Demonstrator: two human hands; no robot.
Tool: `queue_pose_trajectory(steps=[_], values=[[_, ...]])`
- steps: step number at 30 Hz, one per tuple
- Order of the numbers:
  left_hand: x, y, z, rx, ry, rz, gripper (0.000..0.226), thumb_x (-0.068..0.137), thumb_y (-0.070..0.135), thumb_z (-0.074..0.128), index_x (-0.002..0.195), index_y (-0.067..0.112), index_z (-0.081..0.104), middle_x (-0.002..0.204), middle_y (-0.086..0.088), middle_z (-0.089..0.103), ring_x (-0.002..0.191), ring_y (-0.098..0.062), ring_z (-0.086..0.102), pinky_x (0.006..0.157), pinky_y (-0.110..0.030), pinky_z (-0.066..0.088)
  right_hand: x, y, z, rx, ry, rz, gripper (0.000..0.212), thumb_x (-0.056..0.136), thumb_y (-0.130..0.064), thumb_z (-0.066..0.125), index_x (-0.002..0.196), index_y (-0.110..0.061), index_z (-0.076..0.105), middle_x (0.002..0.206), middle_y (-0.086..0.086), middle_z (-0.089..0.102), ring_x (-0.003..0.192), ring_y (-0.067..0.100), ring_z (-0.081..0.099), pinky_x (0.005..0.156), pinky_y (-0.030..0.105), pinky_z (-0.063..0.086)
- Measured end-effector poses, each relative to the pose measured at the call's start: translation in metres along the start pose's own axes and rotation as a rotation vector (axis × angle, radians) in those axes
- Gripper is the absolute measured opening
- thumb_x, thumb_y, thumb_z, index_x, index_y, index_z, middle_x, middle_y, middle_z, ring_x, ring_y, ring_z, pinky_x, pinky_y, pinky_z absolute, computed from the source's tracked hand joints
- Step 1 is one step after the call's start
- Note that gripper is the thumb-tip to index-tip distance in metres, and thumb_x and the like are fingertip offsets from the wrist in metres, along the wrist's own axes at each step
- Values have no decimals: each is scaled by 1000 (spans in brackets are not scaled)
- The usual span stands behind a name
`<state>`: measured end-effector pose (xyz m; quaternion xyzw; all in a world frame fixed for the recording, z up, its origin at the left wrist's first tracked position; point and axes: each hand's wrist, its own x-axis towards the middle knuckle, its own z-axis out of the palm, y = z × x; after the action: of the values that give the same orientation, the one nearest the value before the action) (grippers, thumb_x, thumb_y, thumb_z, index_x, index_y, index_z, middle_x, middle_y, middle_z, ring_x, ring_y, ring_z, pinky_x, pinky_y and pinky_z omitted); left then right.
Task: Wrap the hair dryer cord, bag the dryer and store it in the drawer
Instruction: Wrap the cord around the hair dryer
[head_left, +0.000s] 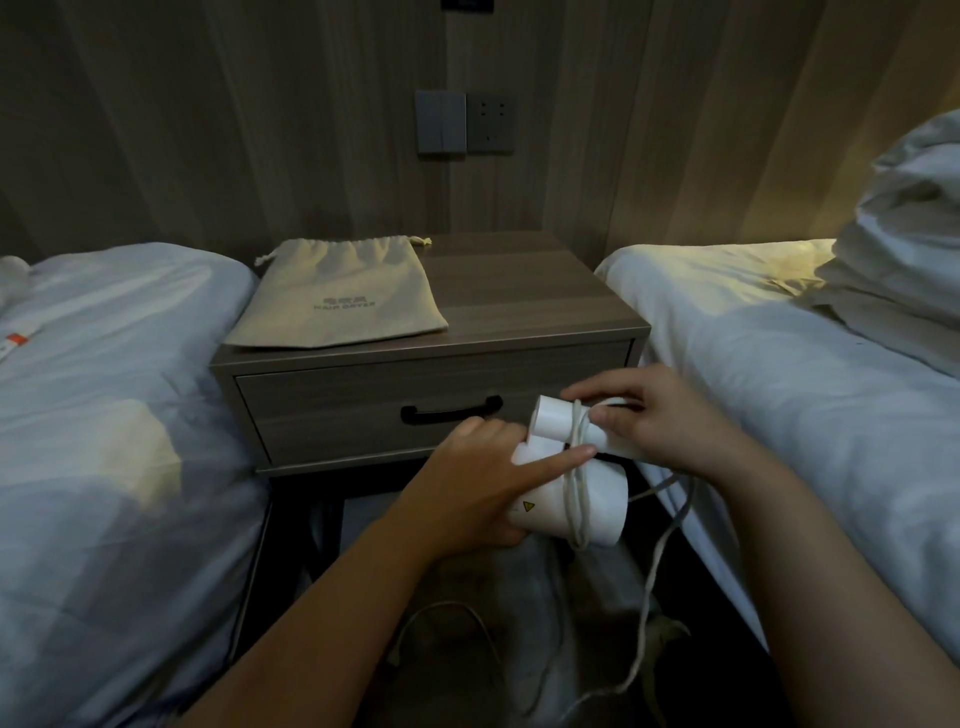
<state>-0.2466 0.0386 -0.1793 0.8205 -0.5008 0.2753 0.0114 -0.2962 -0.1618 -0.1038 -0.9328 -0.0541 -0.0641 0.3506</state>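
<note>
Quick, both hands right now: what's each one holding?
Left hand: closed on the hair dryer body, index finger pressing across it.
Right hand: pinching the cord against the dryer's handle, mid-wrap.

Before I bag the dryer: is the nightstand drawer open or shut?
Shut. The drawer front sits flush in the nightstand frame, its black handle untouched; both hands are on the hair dryer.

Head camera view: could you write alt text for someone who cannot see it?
Two bare hands hold a white hair dryer before a closed nightstand drawer: the left hand steadies its body while the right hand winds the white cord around it, with slack trailing toward the floor. A beige drawstring bag lies flat on the nightstand between two white beds.
</note>
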Motion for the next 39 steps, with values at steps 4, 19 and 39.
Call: queue_pose_trajectory(steps=[4, 19, 39], values=[[0, 4, 0, -53, -44, 14, 95, 62, 53, 72, 142, 40, 21, 99, -6, 61, 82, -21, 59, 73, -37, 48, -2, -1, 0, -1, 48, 13, 20, 85, -9, 62, 87, -27, 70, 91, -9, 69, 92, 3, 62, 81, 18, 46], [-6, -11, 5, -96, -34, -110, 88, 56, 52, 71, 133, 32, 34, 96, -7, 62, 82, -24, 60, 73, -35, 47, 8, 13, 12, -21, 242, 102, 35, 73, -26, 77, 106, -16, 70, 98, -1, 70, 88, 6, 61, 80, 21, 45], [-11, -32, -12, -513, 42, -592, 101, 56, 40, 83, 141, 35, 29, 121, 3, 53, 110, -16, 52, 92, -31, 39, 13, 40, 32, 799, -314, 460, 15, 90, -16, 56, 104, -17, 61, 98, 2, 71, 89, 11, 67, 74, 28, 42]])
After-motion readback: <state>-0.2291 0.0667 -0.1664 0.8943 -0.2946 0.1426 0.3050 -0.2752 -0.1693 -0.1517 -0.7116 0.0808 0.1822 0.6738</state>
